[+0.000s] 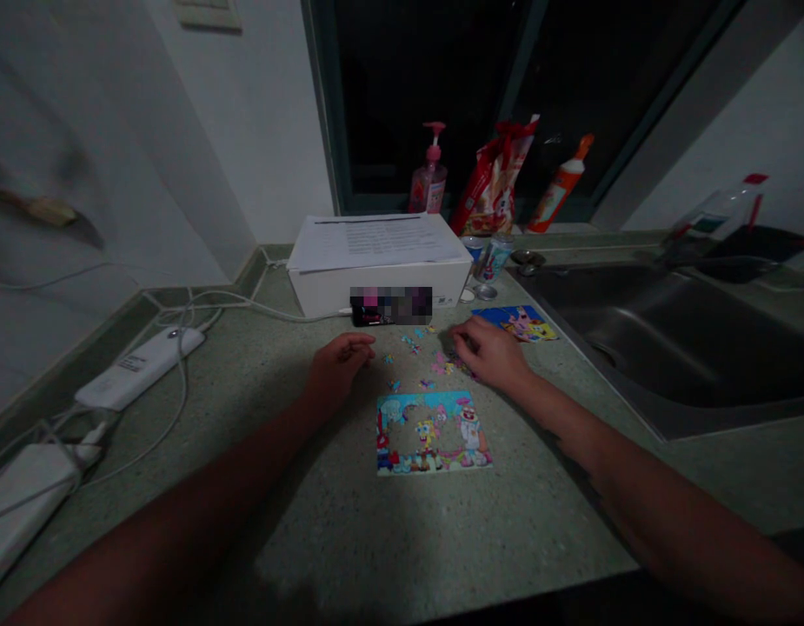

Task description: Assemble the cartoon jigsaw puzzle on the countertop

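Observation:
My left hand (340, 369) rests on the speckled green countertop (323, 513) with its fingers curled together, just left of several small loose jigsaw pieces (415, 356). My right hand (493, 352) lies with its fingertips down among more pieces at the right of that scatter. Nearer me, between my forearms, lies a partly assembled cartoon jigsaw puzzle (434, 432) with a gap in its middle. A small picture card (515, 323) lies just beyond my right hand. Whether either hand pinches a piece is hidden.
A white box (379, 291) topped with papers stands behind the pieces. A steel sink (668, 348) lies to the right. Along the window stand a pink pump bottle (428, 183) and a red bag (493, 183). White power adapters (139, 368) and cables lie at the left.

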The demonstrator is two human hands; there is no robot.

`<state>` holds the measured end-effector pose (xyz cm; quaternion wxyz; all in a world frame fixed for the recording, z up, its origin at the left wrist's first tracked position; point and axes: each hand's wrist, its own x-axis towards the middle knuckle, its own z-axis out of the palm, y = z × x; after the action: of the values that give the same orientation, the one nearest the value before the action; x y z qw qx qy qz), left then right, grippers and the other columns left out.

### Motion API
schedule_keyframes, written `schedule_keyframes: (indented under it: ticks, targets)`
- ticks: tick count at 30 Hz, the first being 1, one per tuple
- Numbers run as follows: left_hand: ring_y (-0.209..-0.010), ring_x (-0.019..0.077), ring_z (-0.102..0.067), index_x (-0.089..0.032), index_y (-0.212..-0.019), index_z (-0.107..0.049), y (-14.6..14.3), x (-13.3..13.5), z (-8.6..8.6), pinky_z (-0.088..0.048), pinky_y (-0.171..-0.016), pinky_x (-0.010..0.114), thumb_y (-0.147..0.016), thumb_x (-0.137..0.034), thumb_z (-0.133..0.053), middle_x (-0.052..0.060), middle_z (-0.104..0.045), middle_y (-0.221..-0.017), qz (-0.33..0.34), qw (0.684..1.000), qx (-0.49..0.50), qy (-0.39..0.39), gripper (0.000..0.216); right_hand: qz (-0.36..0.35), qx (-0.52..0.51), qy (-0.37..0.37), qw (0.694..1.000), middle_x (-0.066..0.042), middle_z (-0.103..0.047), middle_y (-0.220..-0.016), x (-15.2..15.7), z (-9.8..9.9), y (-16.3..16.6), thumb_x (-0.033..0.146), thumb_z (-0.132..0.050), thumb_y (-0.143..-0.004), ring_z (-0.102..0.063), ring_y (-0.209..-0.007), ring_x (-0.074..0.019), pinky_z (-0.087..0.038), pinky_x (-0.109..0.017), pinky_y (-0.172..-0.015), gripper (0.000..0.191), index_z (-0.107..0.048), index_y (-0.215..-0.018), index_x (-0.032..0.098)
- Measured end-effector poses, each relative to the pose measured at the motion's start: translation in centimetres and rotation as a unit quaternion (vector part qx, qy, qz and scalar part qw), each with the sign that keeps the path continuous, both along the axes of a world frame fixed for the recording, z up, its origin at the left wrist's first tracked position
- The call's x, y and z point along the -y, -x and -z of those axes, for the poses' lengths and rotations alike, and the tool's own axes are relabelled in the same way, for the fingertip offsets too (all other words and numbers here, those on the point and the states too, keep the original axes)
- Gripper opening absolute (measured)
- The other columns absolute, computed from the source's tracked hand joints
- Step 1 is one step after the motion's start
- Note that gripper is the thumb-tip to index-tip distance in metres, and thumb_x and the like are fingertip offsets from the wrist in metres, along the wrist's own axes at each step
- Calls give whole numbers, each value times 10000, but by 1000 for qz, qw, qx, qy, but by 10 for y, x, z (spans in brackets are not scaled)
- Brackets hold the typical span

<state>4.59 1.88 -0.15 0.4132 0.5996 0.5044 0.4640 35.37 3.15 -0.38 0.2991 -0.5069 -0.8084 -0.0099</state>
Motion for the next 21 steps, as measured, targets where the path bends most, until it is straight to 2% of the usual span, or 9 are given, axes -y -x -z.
schedule_keyframes:
  ticks: [9, 15, 21]
  targets:
    - [-859, 210, -734, -211, -1035, -754, -1, -1, 11, -568, -808, 343, -866, -314, -652, 54, -788, -937, 70, 990, -103, -62, 222, 11, 11, 8, 1000, -74, -719, -932, -1, 0, 8, 261, -546, -973, -656, -777, -212, -431, -320, -664, 200, -738, -997, 209]
    - [-1034, 258, -687, -231, -945, -788, 0, 2, 6, -519, -1004, 464, -827, -162, -657, 71, -770, -1028, 133, 953, -220, -161, 189, 14, 11, 21, 1000, -87, -717, -945, -2, 0, 7, 262, -529, -972, -658, -795, -227, -448, -335, -682, 227, -742, -1004, 190]
    - [-1085, 290, -666, -253, -947, -807, -1, 3, 4, -492, -1023, 516, -834, -169, -712, 76, -761, -1105, 172, 930, -276, -172, 170, 16, 5, 32, 999, -81, -717, -959, -3, 0, 6, 261, -548, -973, -662, -814, -225, -468, -336, -712, 205, -742, -1003, 203]
